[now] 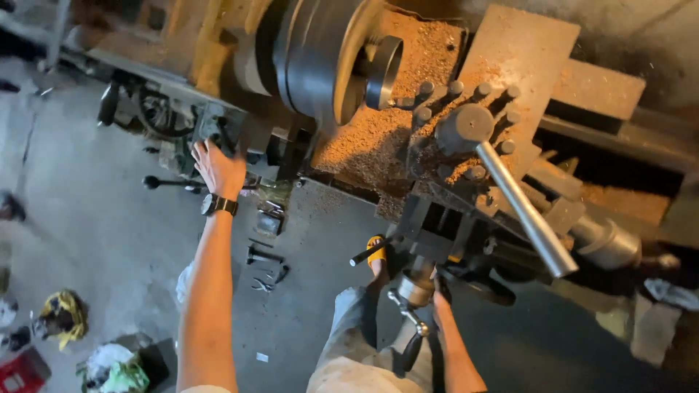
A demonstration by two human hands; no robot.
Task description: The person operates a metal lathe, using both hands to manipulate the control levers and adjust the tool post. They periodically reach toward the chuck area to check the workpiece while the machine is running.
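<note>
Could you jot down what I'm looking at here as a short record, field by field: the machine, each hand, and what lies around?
Machine: metal lathe with a round chuck, seen from above
Shavings: brown chips heaped on the bed under the chuck
Left hand: left hand, wristwatch on the wrist, resting on a control at the lathe's front
Right hand: right hand at the handwheel under the carriage; its grip is hidden
Tool post: long steel handle sticking out towards the camera
Floor: small hand tools scattered on grey concrete
</note>
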